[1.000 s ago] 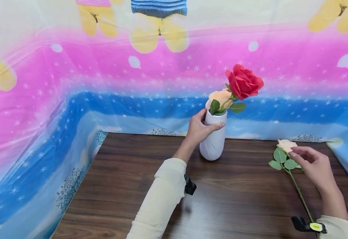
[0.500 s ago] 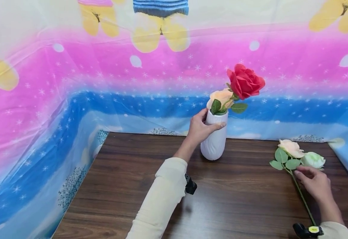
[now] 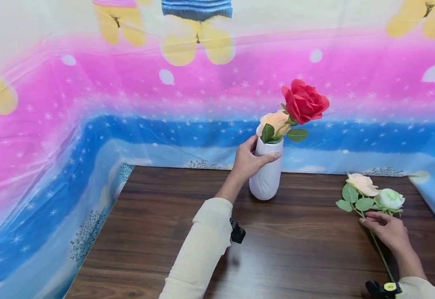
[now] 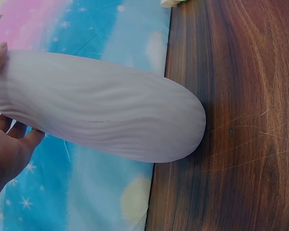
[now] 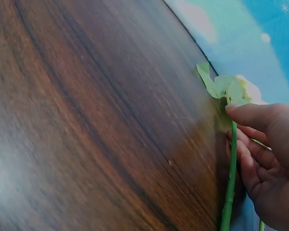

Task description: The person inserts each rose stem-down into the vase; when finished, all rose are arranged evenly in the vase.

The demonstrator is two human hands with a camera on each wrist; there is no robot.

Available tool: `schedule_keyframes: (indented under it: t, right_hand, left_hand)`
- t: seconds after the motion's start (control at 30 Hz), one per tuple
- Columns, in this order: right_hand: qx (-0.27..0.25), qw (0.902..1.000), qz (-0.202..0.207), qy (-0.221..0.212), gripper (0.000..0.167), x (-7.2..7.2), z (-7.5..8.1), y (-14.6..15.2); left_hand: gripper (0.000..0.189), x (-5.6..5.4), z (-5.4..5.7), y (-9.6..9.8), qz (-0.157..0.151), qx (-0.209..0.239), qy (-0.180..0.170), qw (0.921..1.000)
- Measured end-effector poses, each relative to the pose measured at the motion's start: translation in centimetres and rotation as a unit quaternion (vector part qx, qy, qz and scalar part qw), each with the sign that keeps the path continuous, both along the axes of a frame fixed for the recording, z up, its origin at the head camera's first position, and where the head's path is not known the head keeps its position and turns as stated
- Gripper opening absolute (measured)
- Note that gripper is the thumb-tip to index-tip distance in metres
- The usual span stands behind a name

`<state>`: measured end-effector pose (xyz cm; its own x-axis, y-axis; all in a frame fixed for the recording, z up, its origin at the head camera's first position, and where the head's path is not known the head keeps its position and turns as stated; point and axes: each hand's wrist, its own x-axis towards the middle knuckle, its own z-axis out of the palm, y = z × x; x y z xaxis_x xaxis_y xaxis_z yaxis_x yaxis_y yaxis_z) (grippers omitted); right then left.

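My left hand [image 3: 247,161] grips the upper part of a ribbed white vase [image 3: 266,178], thumb across its front. A red rose [image 3: 305,101] and a peach rose [image 3: 270,123] stand in it with green leaves. In the left wrist view the vase [image 4: 106,106] reaches down to the wooden tabletop. At the right, my right hand [image 3: 388,232] pinches the stem of a pale peach rose [image 3: 362,185] just below its leaves. The right wrist view has thumb and fingers at the green stem [image 5: 232,168]. A white-green flower [image 3: 390,199] lies beside that rose.
The dark wooden table [image 3: 172,232] meets a colourful printed cloth backdrop [image 3: 187,99] along its back and left edges. Black wrist cameras sit on both cream sleeves [image 3: 206,245].
My right hand has moved down from the peach rose's bloom to its stem, uncovering the white-green flower. The left hand stays on the vase.
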<state>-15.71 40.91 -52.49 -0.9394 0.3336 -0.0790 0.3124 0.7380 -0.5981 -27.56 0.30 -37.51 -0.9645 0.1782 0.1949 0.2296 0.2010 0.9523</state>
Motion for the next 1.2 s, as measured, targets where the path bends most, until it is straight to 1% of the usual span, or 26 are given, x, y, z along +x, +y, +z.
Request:
schedule_keyframes:
  t: [0.1,0.33,0.4,0.53,0.63,0.77,0.87,1.0,1.07,1.17,1.2]
  right_hand:
    - [0.005,0.9999,-0.01,-0.006,0.06,0.0,0.0,-0.2]
    - [0.034,0.9993,-0.016,0.007,0.046,0.0,0.0,-0.8]
    - [0.037,0.9991,-0.016,0.01,0.045,-0.2,0.1,-0.9]
    - [0.039,0.9992,-0.01,0.001,0.046,-0.4,0.3,-0.9]
    - [0.022,0.9995,-0.013,-0.021,0.048,-0.6,0.5,-0.7]
    - [-0.033,0.9978,-0.022,-0.052,0.053,-0.8,0.5,-0.4]
    - [-0.054,0.9968,-0.014,-0.057,0.053,-0.8,0.3,-0.2]
    - [-0.047,0.9975,0.01,-0.051,0.05,-0.8,0.2,-0.1]
    - [-0.055,0.997,0.016,-0.053,0.051,-0.8,0.3,0.0]
    - [-0.088,0.9942,0.019,-0.058,0.052,-0.7,0.7,0.1]
    - [-0.105,0.9925,0.022,-0.059,0.05,-0.7,0.8,0.2]
  left_hand:
    - [0.071,0.1,-0.1,0.1,0.0,0.0,-0.006,1.0]
    - [0.072,0.0,-0.3,0.4,-0.005,-0.004,-0.009,0.9999]
    - [0.072,0.0,-0.3,0.4,-0.005,-0.005,-0.008,0.9999]
    - [0.071,0.0,-0.2,0.3,-0.005,-0.004,-0.005,1.0]
    - [0.069,0.0,-0.1,0.1,-0.005,0.001,-0.002,1.0]
    - [0.07,0.0,-0.1,0.0,-0.005,0.003,-0.004,1.0]
    - [0.069,0.0,0.0,-0.1,-0.004,0.003,-0.004,1.0]
    - [0.066,-0.1,-0.1,-0.2,-0.006,0.007,0.005,0.9999]
    - [0.066,-0.2,-0.1,-0.2,-0.008,0.008,0.01,0.9999]
    - [0.066,-0.3,-0.2,-0.2,-0.011,0.006,0.012,0.9998]
    - [0.066,-0.3,-0.1,-0.2,-0.011,0.006,0.012,0.9999]
